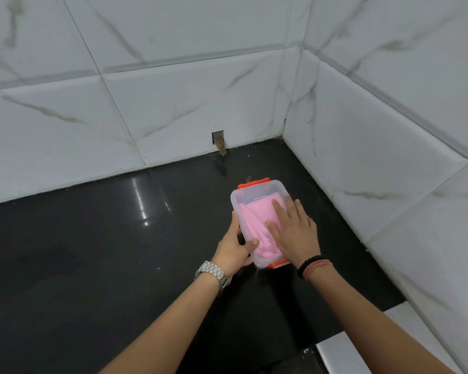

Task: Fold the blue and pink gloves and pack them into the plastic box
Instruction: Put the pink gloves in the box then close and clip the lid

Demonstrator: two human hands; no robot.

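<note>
1. Our left hand [234, 248] holds the near left side of the plastic box [254, 195], thumb curled over its rim.
2. Our right hand [295, 230] lies flat on top, fingers [278, 209] straight, pressing down.
3. We see the pink gloves [254, 220] folded inside the box; we cannot see the blue ones.
4. We see the box's long side point away from us on the black bench [92, 252], right under both hands.
5. We think the orange clips [253, 184] come next; the near one sits closest to our left fingers.
</note>
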